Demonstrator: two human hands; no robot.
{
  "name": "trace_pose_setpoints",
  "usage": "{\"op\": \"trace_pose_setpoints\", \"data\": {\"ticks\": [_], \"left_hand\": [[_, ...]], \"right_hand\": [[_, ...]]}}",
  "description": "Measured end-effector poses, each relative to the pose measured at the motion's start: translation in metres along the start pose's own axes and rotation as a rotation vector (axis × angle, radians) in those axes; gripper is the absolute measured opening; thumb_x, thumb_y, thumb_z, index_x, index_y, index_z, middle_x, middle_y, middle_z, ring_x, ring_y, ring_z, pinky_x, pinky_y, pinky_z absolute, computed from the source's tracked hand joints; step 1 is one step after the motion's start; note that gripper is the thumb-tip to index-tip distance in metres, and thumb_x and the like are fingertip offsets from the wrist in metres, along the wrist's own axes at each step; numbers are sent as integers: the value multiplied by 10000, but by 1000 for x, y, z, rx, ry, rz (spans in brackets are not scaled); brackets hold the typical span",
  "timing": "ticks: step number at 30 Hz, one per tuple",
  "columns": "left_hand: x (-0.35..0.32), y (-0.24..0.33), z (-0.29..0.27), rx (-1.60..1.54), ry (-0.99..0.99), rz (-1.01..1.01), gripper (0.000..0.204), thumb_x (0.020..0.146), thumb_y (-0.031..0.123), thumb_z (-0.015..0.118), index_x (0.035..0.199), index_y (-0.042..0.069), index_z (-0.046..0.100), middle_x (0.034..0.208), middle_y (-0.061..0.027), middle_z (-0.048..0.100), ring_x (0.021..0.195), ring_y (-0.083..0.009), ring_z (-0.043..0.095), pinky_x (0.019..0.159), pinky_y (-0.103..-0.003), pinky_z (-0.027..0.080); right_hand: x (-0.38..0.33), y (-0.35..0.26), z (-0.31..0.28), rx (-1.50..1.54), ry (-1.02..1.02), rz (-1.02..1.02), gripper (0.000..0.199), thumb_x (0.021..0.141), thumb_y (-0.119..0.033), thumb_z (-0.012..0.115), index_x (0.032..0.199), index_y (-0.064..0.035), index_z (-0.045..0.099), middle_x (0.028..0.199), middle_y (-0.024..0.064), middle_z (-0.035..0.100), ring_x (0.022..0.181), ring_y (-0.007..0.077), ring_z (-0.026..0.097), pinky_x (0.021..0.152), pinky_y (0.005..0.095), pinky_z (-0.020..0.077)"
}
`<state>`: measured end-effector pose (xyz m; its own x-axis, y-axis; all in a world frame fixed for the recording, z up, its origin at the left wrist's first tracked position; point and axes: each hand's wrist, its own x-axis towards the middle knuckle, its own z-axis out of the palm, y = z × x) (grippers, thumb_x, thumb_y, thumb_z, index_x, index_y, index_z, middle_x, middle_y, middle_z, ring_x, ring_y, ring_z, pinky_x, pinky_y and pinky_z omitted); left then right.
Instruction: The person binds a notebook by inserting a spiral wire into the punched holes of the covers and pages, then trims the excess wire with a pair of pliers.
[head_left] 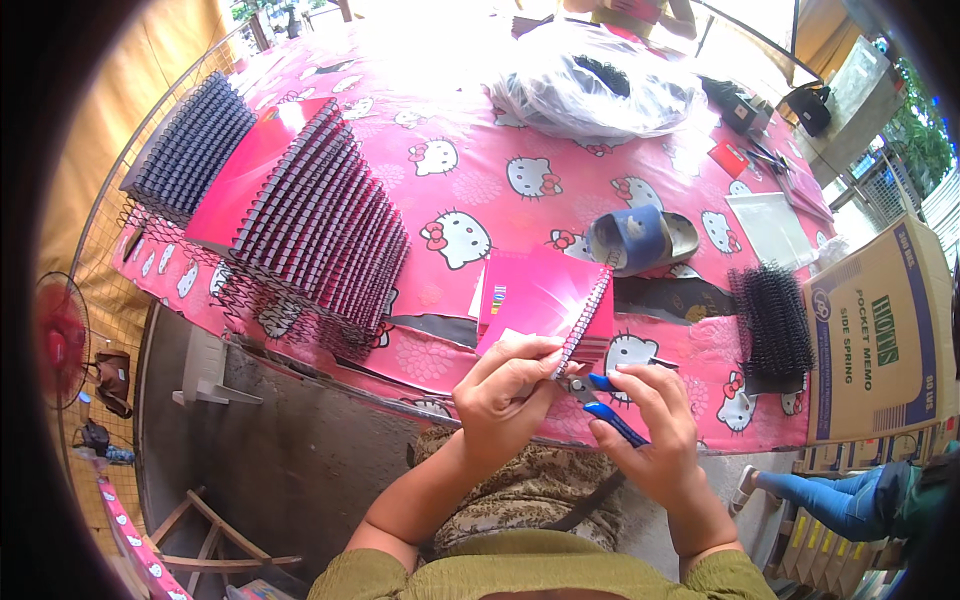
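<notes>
My left hand (508,388) is closed on the near corner of a pink spiral notebook (548,300), whose coil runs along its right edge. Blue-handled wire cutters (612,412) are in my right hand (655,428), fingers around the handles. Their metal jaws meet the near end of the coil, right beside my left fingertips. Whether a wire lies between the jaws is too small to tell. More pink notebooks (597,347) lie under the held one, close to the table's front edge.
Tall stacks of pink spiral notebooks (325,225) and dark-blue ones (195,145) stand left. A blue slipper (632,240) lies beyond my hands. Black wire coils (772,325) and a cardboard box (880,335) are right. A plastic bag (600,95) sits at the back, near another person (635,15).
</notes>
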<state>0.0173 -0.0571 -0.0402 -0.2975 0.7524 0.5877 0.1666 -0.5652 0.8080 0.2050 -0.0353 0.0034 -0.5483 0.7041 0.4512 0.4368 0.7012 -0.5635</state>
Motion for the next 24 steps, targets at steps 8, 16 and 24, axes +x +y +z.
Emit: {"op": "trace_pose_setpoints", "data": {"ticks": [8,16,24], "left_hand": [[5,-7,-7,167,-57,252,198,736,-177,701,886,-54,660,964,-181,660,863,-239,689,734,-326,624],[27,13,-16,311,10,347,286,644,-47,804,908,20,716,884,-82,667,812,-200,620,706,-333,539],[56,80,-50,110,200,388,162,844,37,707,989,43,635,916,-63,629,797,-158,589,678,-292,486]], "right_hand": [[-3,28,-2,1263,-427,880,315,918,-204,648,1114,43,650,952,122,685,847,164,659,743,296,532],[-19,52,-35,-538,-88,144,494,746,-172,757,1187,-25,590,1296,203,540,1215,368,511,1035,492,373],[150,-13,3,-120,328,-629,739,724,-341,815,1320,-52,488,1446,209,389,1330,332,405,1059,479,357]]}}
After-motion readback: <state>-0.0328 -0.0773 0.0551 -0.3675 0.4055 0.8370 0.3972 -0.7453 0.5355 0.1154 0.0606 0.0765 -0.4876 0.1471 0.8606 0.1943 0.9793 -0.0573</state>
